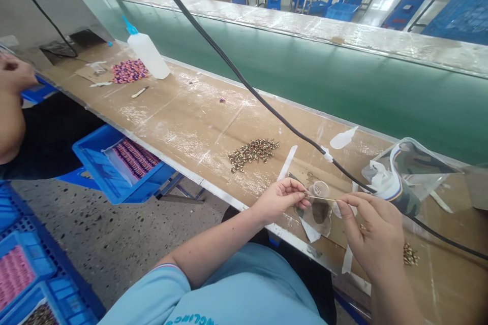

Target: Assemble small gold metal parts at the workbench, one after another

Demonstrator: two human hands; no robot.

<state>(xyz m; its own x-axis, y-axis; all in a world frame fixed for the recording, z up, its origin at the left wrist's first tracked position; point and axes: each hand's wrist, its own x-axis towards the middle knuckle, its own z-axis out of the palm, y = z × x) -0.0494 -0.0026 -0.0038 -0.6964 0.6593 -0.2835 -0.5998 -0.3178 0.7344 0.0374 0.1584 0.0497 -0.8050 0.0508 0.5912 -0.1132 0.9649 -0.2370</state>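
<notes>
My left hand [281,199] is closed in a pinch on a small brass-coloured piece [306,195], mostly hidden by the fingertips. Between thumb and forefinger, my right hand [375,231] holds a thin stick [323,199], its far tip meeting the piece. Below the stick stands a small clear cup [319,189] on a stained sheet. A pile of small brass-coloured pieces with dark parts [253,153] lies beyond my left hand. More brass-coloured pieces [410,255] lie beside my right wrist.
A black cable [244,78] hangs across the bench. A clear bag with camouflage trim [406,183] lies at right. Farther left are a white squeeze bottle [148,56], a pink-purple pile [129,70] and a blue tray [114,172]. Another person's hand [17,73] is at far left.
</notes>
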